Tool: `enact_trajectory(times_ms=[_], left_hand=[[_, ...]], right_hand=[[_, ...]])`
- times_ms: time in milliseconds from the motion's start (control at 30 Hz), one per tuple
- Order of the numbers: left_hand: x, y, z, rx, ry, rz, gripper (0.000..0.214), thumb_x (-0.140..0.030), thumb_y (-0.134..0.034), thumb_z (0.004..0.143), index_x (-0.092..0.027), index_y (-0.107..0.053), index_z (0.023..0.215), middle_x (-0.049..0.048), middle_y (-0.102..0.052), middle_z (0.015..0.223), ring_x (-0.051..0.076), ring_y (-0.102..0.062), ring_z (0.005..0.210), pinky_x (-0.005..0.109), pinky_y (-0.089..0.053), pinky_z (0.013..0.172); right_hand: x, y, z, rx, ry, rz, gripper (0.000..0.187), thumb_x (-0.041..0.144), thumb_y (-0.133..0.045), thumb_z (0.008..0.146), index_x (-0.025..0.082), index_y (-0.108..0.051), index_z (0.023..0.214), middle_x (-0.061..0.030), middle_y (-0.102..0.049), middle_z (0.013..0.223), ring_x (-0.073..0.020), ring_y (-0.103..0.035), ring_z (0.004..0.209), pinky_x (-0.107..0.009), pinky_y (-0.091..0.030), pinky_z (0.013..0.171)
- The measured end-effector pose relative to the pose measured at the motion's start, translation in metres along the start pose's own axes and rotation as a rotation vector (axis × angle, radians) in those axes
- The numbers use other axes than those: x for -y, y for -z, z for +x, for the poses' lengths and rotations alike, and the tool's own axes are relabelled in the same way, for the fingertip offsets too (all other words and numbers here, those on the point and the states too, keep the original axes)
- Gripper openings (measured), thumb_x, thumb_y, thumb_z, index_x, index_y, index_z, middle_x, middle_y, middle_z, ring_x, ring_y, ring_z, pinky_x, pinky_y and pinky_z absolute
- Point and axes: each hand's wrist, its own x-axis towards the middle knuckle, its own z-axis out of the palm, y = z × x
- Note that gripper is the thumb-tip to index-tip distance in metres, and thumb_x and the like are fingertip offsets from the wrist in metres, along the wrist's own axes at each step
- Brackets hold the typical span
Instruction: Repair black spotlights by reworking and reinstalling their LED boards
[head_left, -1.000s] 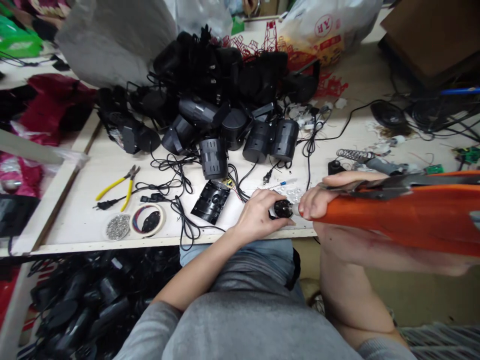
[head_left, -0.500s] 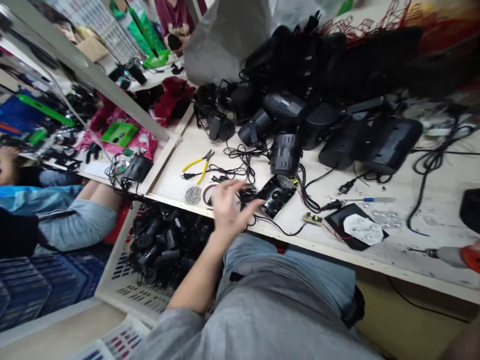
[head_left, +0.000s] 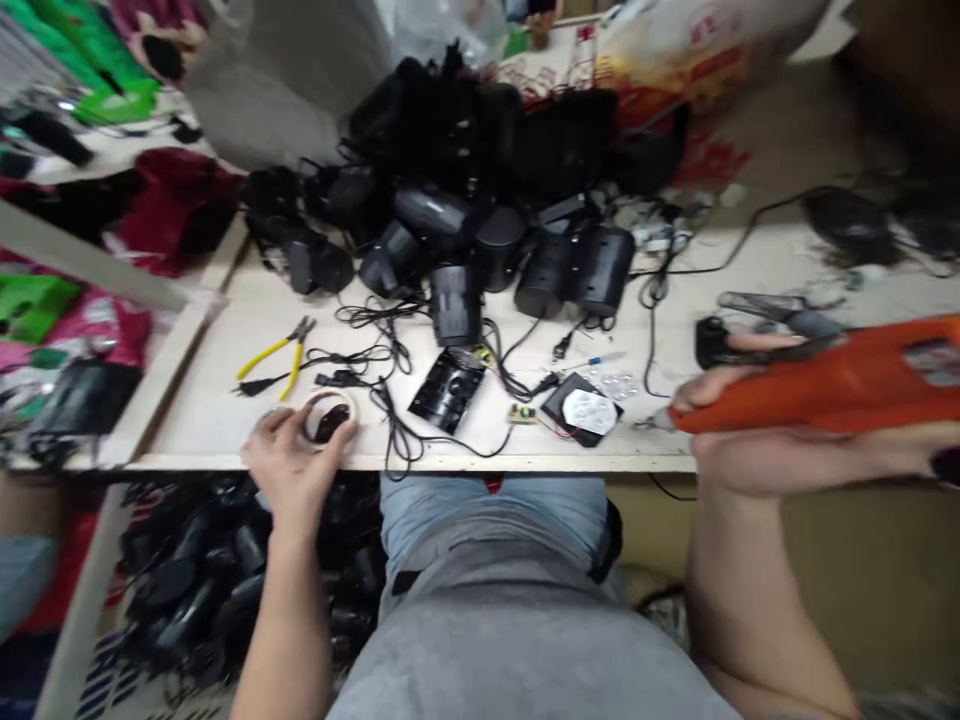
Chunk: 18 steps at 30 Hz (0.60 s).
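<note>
My left hand [head_left: 292, 465] reaches over the front of the workbench, thumb and fingers apart. It is beside a tape-like ring [head_left: 352, 410] with a dark centre, and whether its fingertips touch anything small is hidden. My right hand [head_left: 731, 455] is wrapped around an orange electric drill [head_left: 817, 375], whose bit points left. Left of the bit lies a black square plate with a white lens disc [head_left: 589, 411], wired to a small circuit board [head_left: 522, 414]. Between the hands rests an open black housing half [head_left: 442, 395] with cables around it.
Yellow-handled pliers [head_left: 270, 362] lie at the left. Several black lamp housings [head_left: 457, 305] are piled along the back. A small blue-handled screwdriver [head_left: 598, 360] and clear lens pieces [head_left: 619, 382] lie near the plate. Below the bench stands a crate of black parts [head_left: 202, 590].
My view has swung right. The drill, which lay on the bench at the right, is now in my right hand. My left hand has shifted left, over where the dish of screws was visible.
</note>
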Motion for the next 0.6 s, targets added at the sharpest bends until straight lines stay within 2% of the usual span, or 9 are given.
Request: enact_trajectory(times_ms=[33,100,167,200,267,333,367,467,600], left_hand=[[-0.011,0.003,0.003,-0.037,-0.015,-0.015,0.046,-0.054,-0.079,0.075,-0.022,-0.073,0.107,0.0132,-0.061,0.113,0.039,-0.058,0.113,0.058,-0.040,0.106],[-0.046,0.006,0.006,-0.091,-0.097,-0.083,0.042,-0.049,-0.078,0.080,-0.024,-0.072,0.112,0.0118,-0.062,0.114,0.037,-0.057,0.114,0.057,-0.038,0.108],[-0.096,0.002,0.004,-0.058,-0.277,-0.240,0.030,-0.042,-0.077,0.083,-0.026,-0.072,0.109,0.0086,-0.063,0.110,0.032,-0.059,0.109,0.052,-0.042,0.103],[-0.125,-0.004,0.002,0.011,-0.388,-0.322,0.025,-0.038,-0.076,0.085,-0.026,-0.073,0.106,0.0078,-0.064,0.110,0.030,-0.059,0.107,0.050,-0.043,0.100],[-0.184,-0.022,-0.006,0.245,-0.646,-0.447,0.018,-0.035,-0.072,0.088,-0.025,-0.074,0.103,0.0078,-0.066,0.115,0.029,-0.058,0.109,0.047,-0.043,0.098],[-0.235,-0.044,-0.012,0.522,-0.871,-0.446,0.018,-0.036,-0.071,0.089,-0.023,-0.076,0.101,0.0081,-0.065,0.123,0.029,-0.054,0.115,0.046,-0.041,0.097],[-0.257,-0.053,-0.014,0.648,-0.935,-0.394,0.019,-0.035,-0.072,0.089,-0.022,-0.077,0.102,0.0082,-0.064,0.128,0.030,-0.051,0.119,0.046,-0.039,0.097],[-0.299,-0.074,-0.015,0.884,-1.013,-0.277,0.014,-0.031,-0.070,0.089,-0.020,-0.078,0.094,0.0079,-0.064,0.130,0.031,-0.048,0.120,0.045,-0.036,0.095],[-0.317,-0.086,-0.010,0.989,-1.004,-0.260,0.012,-0.026,-0.068,0.088,-0.021,-0.079,0.088,0.0054,-0.065,0.126,0.029,-0.049,0.117,0.044,-0.034,0.092]], right_hand=[[-0.002,-0.003,0.003,-0.031,0.125,-0.082,0.079,0.091,-0.051,0.068,0.018,-0.076,0.083,-0.0026,-0.067,0.063,-0.0142,-0.058,0.037,-0.024,-0.042,0.027],[-0.006,-0.004,0.005,-0.020,0.269,-0.146,0.085,0.088,-0.041,0.078,0.011,-0.076,0.085,-0.0057,-0.063,0.056,-0.0147,-0.055,0.034,-0.024,-0.038,0.026],[-0.009,-0.003,0.005,0.055,0.285,-0.092,0.089,0.087,-0.036,0.083,0.009,-0.076,0.090,-0.0068,-0.063,0.056,-0.0156,-0.057,0.037,-0.024,-0.039,0.029],[-0.009,-0.002,0.005,0.084,0.289,-0.048,0.091,0.089,-0.033,0.083,0.009,-0.075,0.093,-0.0070,-0.063,0.057,-0.0158,-0.058,0.039,-0.024,-0.040,0.030],[-0.008,-0.002,0.003,0.096,0.300,-0.009,0.098,0.093,-0.025,0.081,0.009,-0.075,0.095,-0.0074,-0.063,0.058,-0.0157,-0.057,0.039,-0.024,-0.039,0.030],[-0.003,-0.006,0.003,0.012,0.305,-0.070,0.102,0.096,-0.022,0.078,0.009,-0.074,0.091,-0.0071,-0.062,0.057,-0.0159,-0.055,0.035,-0.026,-0.037,0.029],[0.000,-0.009,0.002,-0.039,0.293,-0.127,0.102,0.098,-0.022,0.076,0.010,-0.074,0.089,-0.0066,-0.060,0.056,-0.0164,-0.054,0.034,-0.028,-0.038,0.029],[0.013,-0.020,0.003,-0.143,0.282,-0.231,0.100,0.099,-0.022,0.074,0.014,-0.074,0.083,-0.0029,-0.054,0.050,-0.0176,-0.051,0.032,-0.031,-0.038,0.029],[0.022,-0.027,0.007,-0.169,0.299,-0.237,0.099,0.100,-0.022,0.072,0.016,-0.074,0.079,-0.0013,-0.051,0.048,-0.0183,-0.051,0.032,-0.031,-0.037,0.029]])
